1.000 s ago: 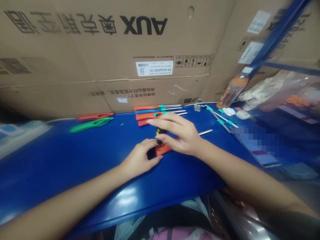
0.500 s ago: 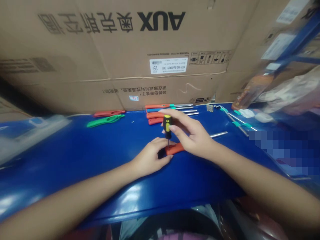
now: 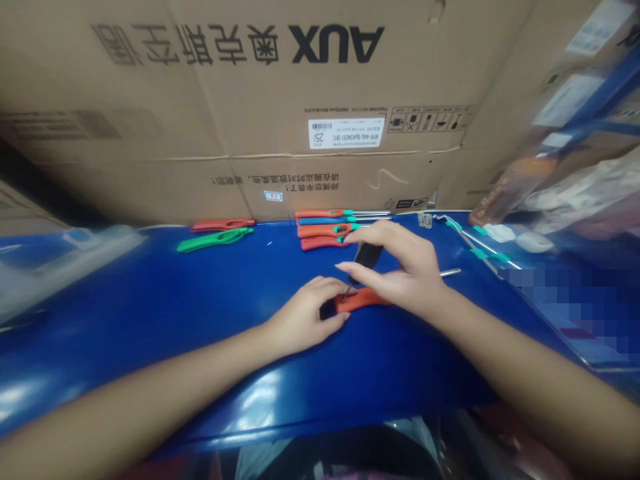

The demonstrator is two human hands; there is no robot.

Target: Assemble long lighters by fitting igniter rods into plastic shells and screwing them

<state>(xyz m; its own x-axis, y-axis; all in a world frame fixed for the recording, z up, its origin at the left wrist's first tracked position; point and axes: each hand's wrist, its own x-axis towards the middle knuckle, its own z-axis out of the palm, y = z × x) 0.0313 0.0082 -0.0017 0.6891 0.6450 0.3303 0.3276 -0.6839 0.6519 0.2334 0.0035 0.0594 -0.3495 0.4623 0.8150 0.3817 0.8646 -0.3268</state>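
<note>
My right hand (image 3: 403, 267) is closed around a short, dark-handled screwdriver (image 3: 369, 259). Its thin shaft slants down and meets the top of an orange handle (image 3: 363, 300) near the left end. That handle lies flat on the blue table (image 3: 280, 400), and a metal rod (image 3: 451, 272) shows beyond my right hand, in line with it. With thumb and fingers, my left hand (image 3: 303, 317) grips the handle's left end. A dark patch shows between the left thumb and fingers; what it is, I cannot make out. My right fingers hide part of the screwdriver.
Behind my hands lies a row of orange, blue and red handles (image 3: 323, 231) with metal rods. A red handle (image 3: 220, 225) and a green handle (image 3: 213, 241) lie left of it. Loose rods (image 3: 480, 243) and a bottle (image 3: 510, 187) are at right. A large cardboard box (image 3: 225, 100) stands behind.
The screwdriver has gone from upright to tilted, its top leaning right, as my right hand shifted right. My left hand still grips the orange handle. The whole view has shifted slightly.
</note>
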